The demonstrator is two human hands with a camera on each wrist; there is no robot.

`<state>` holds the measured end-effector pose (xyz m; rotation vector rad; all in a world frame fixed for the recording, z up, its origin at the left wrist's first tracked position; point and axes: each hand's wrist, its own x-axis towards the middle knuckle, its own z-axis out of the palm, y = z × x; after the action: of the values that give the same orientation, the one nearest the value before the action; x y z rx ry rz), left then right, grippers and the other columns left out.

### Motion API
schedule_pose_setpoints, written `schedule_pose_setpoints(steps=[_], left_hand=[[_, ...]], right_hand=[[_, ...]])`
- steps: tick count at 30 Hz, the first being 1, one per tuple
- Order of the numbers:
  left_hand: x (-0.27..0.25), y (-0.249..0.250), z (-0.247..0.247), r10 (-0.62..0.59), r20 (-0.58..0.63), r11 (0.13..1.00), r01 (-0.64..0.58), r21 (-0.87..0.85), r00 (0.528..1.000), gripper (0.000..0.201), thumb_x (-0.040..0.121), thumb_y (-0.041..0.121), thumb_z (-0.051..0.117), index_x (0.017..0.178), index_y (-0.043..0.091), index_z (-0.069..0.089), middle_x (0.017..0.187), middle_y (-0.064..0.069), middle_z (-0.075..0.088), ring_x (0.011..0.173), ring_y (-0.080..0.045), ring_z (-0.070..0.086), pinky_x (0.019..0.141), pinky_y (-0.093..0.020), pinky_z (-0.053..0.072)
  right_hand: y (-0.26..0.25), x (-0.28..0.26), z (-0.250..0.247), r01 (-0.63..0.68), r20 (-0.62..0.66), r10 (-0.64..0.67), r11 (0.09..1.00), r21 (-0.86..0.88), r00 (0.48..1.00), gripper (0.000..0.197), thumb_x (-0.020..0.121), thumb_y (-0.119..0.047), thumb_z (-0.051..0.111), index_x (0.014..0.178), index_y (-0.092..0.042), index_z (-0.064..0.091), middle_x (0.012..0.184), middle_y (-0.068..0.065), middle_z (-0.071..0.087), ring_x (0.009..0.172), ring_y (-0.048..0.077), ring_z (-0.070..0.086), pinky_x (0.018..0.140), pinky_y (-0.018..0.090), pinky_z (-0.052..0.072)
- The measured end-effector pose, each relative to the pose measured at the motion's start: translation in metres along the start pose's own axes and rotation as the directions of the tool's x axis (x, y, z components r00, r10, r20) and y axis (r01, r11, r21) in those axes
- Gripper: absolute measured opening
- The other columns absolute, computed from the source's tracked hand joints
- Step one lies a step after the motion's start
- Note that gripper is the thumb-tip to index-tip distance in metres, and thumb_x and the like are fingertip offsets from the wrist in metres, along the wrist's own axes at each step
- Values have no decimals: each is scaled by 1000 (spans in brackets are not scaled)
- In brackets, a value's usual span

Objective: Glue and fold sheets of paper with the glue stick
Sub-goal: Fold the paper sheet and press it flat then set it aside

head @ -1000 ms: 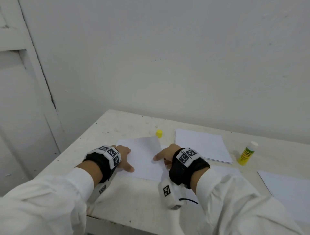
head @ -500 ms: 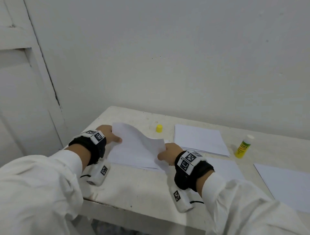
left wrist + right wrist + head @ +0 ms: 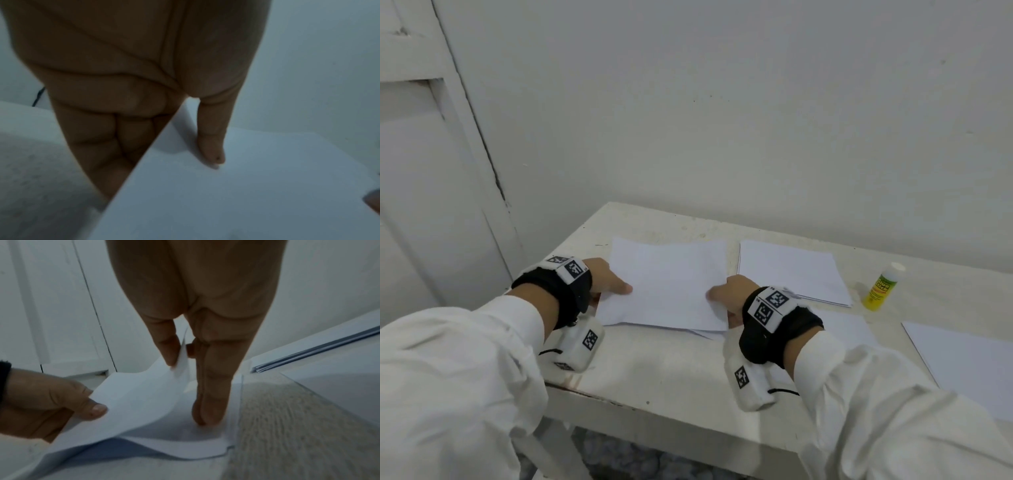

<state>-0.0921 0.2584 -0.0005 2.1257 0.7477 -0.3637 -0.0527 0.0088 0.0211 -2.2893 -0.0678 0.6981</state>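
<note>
On table [image 3: 654, 370] | left hand [image 3: 604, 279], right hand [image 3: 732, 296] pinch sheet [image 3: 671, 284] edges, thumbs on top

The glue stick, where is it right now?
In the head view the glue stick stands upright on the table, on the right, just past the stack of paper; neither hand touches it.

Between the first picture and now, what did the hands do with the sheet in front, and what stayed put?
Both hands went from resting on the sheet to pinching its side edges: left hand, right hand. They lifted its near part and carried it toward the wall. The paper stack and glue stick stayed put.
</note>
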Motion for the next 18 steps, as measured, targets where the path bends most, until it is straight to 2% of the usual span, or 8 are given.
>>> schedule_pose_setpoints(steps=[1, 3, 7, 9, 12, 14, 16, 18], left_hand=[[-1, 0, -1, -6, 5, 999, 6, -43, 1000, 43, 74, 22, 82, 104, 1, 59, 101, -19, 68, 96, -37, 66, 89, -52, 52], [-9, 2, -2, -7, 17, 993, 9, -120, 1000, 36, 79, 19, 77, 102, -1, 57, 99, -21, 67, 95, -38, 65, 91, -54, 51], [-21, 8, 2, 20, 13, 974, -16, -225, 1000, 33, 89, 20, 66, 114, 1, 56, 112, -22, 63, 107, -41, 60, 93, -54, 48], [-25, 9, 7, 22, -19, 970, -26, -240, 1000, 34, 90, 24, 65, 116, 5, 54, 112, -19, 63, 103, -37, 60, 90, -50, 50], [-33, 3, 8, -12, -29, 978, 6, -207, 999, 46, 81, 24, 76, 117, 6, 55, 93, -12, 62, 80, -28, 59, 73, -39, 54], [-37, -3, 8, -68, -26, 986, 63, -153, 997, 51, 75, 16, 81, 116, 1, 54, 76, -10, 55, 60, -24, 55, 59, -33, 53], [-40, -7, 10, -113, -27, 981, 107, -160, 993, 37, 78, 8, 77, 106, 4, 54, 75, -12, 60, 52, -22, 61, 50, -28, 50], [-41, -9, 15, -145, -38, 971, 135, -196, 989, 26, 83, 9, 72, 97, 2, 51, 81, -16, 66, 50, -19, 65, 42, -24, 47]], right_hand=[[0, -1, -1, -14, 28, 12, 998, 58, 1000, 30, 93, -17, 52, 114, 5, 52, 89, 14, 55, 94, 33, 59, 94, 45, 50], [1, -7, -2, -46, 61, 36, 984, 174, 997, 26, 92, -15, 53, 110, 4, 51, 87, 18, 55, 86, 36, 59, 89, 53, 51], [5, -12, -4, -65, 92, 42, 964, 260, 995, 26, 95, -18, 51, 112, 2, 48, 77, 16, 49, 66, 28, 51, 82, 52, 52], [7, -16, -6, -75, 115, 45, 958, 278, 992, 26, 96, -19, 50, 114, 1, 47, 80, 16, 50, 68, 28, 51, 82, 52, 51], [9, -17, -8, -71, 120, 41, 962, 264, 992, 32, 96, -22, 49, 120, -1, 47, 82, 15, 52, 81, 35, 56, 88, 53, 51], [9, -17, -9, -50, 98, 27, 970, 240, 995, 25, 96, -24, 48, 116, -9, 48, 79, 6, 48, 78, 28, 56, 88, 49, 53], [10, -17, -9, -27, 78, 11, 979, 201, 997, 14, 96, -25, 47, 106, -15, 44, 77, 1, 44, 69, 18, 51, 89, 43, 53], [10, -16, -8, 0, 69, -11, 987, 164, 998, 12, 97, -25, 46, 102, -15, 43, 76, -1, 43, 64, 13, 47, 84, 37, 55]])
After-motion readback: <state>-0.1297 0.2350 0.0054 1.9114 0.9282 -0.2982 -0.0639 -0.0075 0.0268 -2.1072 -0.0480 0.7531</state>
